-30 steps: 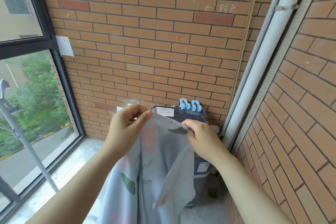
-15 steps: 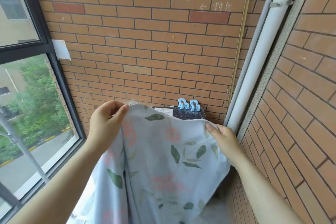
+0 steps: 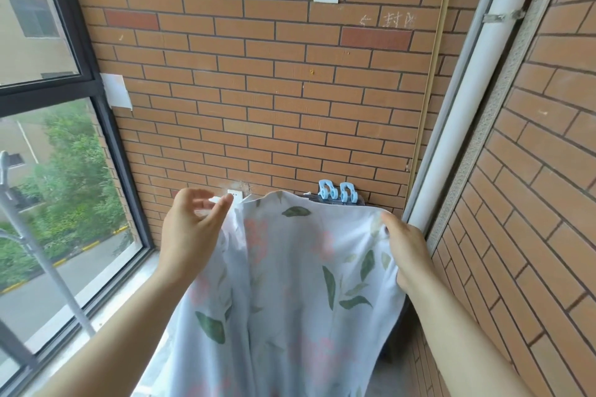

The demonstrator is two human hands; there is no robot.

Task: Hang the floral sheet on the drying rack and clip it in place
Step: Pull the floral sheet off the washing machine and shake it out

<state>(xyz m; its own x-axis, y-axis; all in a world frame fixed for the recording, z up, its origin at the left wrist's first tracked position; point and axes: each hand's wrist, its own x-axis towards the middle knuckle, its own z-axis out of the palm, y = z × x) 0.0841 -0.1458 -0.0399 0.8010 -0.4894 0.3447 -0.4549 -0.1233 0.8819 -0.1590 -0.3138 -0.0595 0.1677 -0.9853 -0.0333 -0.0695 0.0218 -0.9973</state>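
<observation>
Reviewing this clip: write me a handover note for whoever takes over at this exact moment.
Left hand: at the top left edge of the floral sheet, fingers loosely curled; a pinch cannot be confirmed.
Right hand: grips the sheet's top right corner.
Blue clips: two, unused, behind the sheet by the brick wall.
Done: sheet held up and spread between the hands.
Left: drape it over the drying rack, which is not clearly in view, then clip it.
</observation>
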